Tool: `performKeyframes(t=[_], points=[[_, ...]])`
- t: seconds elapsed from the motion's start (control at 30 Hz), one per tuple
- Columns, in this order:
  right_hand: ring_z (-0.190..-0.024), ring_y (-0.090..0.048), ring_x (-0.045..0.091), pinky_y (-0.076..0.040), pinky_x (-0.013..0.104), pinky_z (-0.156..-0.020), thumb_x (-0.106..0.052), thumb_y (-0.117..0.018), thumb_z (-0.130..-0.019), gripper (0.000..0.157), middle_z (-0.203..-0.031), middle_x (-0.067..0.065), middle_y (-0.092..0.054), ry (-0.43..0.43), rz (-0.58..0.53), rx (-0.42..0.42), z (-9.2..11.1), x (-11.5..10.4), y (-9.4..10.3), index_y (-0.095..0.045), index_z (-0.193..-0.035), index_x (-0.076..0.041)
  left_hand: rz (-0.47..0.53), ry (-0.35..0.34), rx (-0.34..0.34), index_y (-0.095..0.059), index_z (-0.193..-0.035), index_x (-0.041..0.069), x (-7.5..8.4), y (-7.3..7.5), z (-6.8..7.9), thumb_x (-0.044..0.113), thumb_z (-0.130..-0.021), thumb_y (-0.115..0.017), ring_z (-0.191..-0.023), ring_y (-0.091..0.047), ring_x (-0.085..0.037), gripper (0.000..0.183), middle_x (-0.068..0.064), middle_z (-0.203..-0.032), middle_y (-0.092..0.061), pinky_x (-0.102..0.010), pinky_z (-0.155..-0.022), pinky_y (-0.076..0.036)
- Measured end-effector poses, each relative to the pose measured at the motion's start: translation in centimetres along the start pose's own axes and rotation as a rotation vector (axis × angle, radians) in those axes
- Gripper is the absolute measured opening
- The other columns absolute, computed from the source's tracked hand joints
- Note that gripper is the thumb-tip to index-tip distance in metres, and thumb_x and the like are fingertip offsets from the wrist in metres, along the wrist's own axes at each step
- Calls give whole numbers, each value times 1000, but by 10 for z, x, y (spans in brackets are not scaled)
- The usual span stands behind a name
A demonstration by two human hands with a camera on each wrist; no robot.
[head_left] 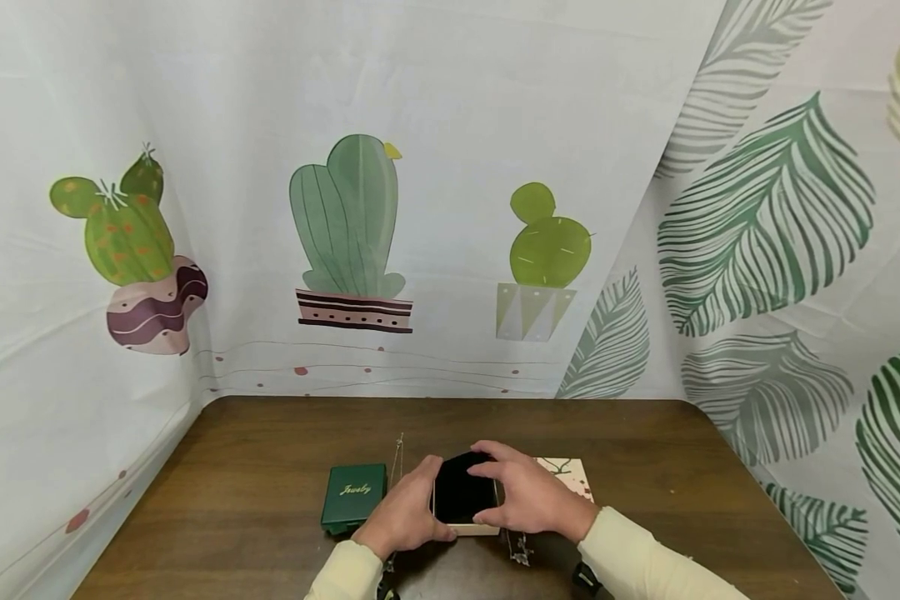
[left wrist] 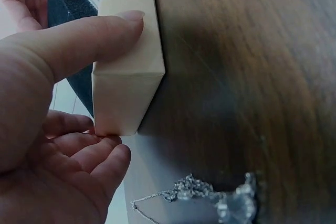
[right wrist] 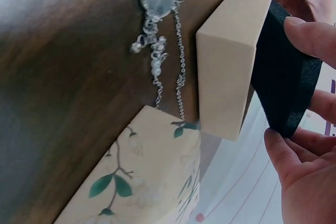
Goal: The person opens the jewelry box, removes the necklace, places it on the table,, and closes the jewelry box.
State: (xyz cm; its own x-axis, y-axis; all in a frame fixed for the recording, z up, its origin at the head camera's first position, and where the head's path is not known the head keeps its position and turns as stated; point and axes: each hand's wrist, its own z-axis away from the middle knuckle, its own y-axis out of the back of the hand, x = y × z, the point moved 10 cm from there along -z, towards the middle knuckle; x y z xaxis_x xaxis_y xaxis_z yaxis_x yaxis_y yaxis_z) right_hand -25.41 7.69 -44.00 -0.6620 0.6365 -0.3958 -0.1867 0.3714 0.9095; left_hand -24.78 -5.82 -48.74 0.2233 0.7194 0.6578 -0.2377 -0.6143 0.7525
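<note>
A cream cardboard box [right wrist: 226, 82] stands on the table between the two hands. My left hand [head_left: 411, 507] grips its side, the thumb pressed on the near wall and the fingers at the far corner. A black padded insert [right wrist: 286, 72] sits tilted in the box, partly raised above the rim. The right hand [head_left: 534, 492] pinches this insert between thumb and fingers. Beside the box on the right lies a silver necklace [right wrist: 158, 4] with a heart-shaped pendant. To the left, another silver necklace [left wrist: 236, 205] lies near the left hand.
A dark green jewelry box [head_left: 354, 496] with gold lettering lies left of the left hand. Behind the right hand is a cream lid or box with floral print [head_left: 567, 475]. The brown wooden table [head_left: 270, 433] meets a printed cloth backdrop [head_left: 450, 250].
</note>
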Motion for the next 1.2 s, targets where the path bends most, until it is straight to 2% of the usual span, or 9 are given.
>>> performKeyframes(t=[0.27,0.37,0.5,0.73,0.93,1.2], points=[[-137,-58,30,-55,45,-105,-38,-87,-84,53,-155,10,-53,-9,57,-14,-3,-2,-2,-74,-129,-11,-6,-14,-1,-40,-155,-3,1,0,1,24,-72,-96,-136,-56,-41,104,-24,-161,-43,-57,-105,-53],[-137,-58,30,-56,44,-104,-38,-86,-84,53,-154,10,-53,-12,74,-23,-5,-3,-3,-74,-128,-12,-8,-40,9,-46,-150,1,4,1,0,23,-71,-96,-119,-64,-30,96,-14,-149,-54,-48,-95,-57],[-134,-59,30,-56,44,-102,-39,-86,-84,52,-151,10,-55,0,100,-36,-7,-6,-5,-75,-127,-11,7,-64,10,-52,-142,9,6,1,0,21,-69,-97,-101,-62,-18,86,-4,-129,-60,-38,-83,-56],[-129,-62,30,-57,43,-100,-40,-87,-82,51,-148,9,-57,3,127,-46,-9,-6,-8,-76,-125,-13,7,-44,4,-44,-150,1,5,1,0,22,-70,-97,-107,-63,-22,98,-9,-140,-57,-43,-88,-57],[-127,-63,29,-57,42,-100,-40,-87,-82,50,-147,9,-58,10,133,-35,-10,-7,-9,-77,-123,-14,11,-29,-4,-42,-152,-1,3,1,0,22,-71,-96,-111,-63,-26,101,-14,-146,-55,-46,-90,-57],[-124,-65,30,-57,42,-99,-41,-87,-82,52,-146,10,-59,17,123,-32,-10,-4,-10,-77,-124,-12,6,-31,6,-42,-153,0,2,1,0,22,-70,-97,-110,-63,-24,101,-13,-144,-56,-46,-90,-57]])
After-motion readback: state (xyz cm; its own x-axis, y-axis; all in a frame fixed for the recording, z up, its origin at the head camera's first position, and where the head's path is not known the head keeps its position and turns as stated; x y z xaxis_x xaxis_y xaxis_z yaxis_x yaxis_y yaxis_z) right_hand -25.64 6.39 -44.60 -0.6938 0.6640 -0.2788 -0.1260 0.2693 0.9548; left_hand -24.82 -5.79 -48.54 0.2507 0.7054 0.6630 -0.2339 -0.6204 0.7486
